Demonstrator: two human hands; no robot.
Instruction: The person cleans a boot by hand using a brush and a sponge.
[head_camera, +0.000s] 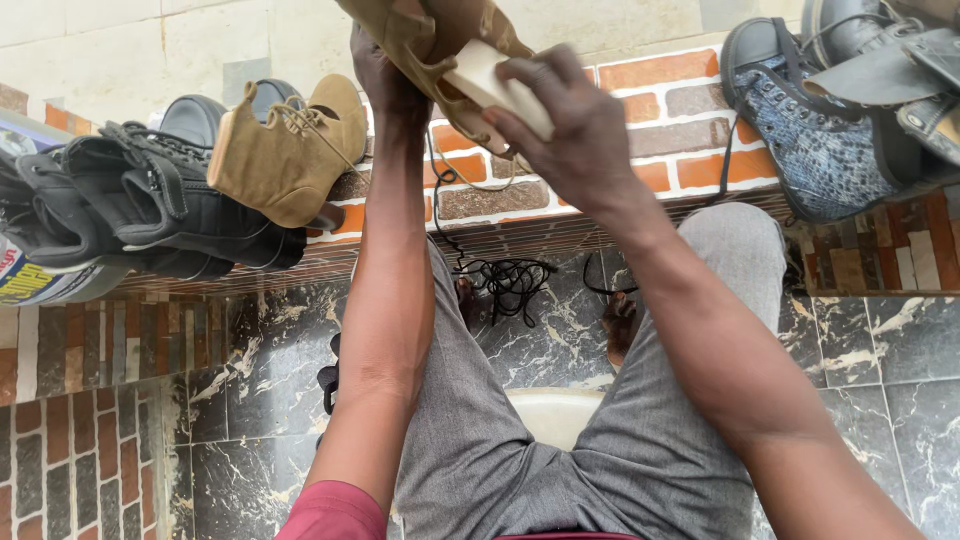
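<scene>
Tan suede boot (420, 40) gripped by left hand (385, 85); right hand (575, 130) fingers pinch its pale heel (490, 80).

tan boot (290, 155): matt suede. black boot (150, 200): smooth synthetic leather. floor tiles (880, 360): glossy marble. ledge (690, 130): rough brick.

Brick ledge (690, 120) carries black boots (130, 210), tan boot (290, 150), blue boot (810, 130).
</scene>
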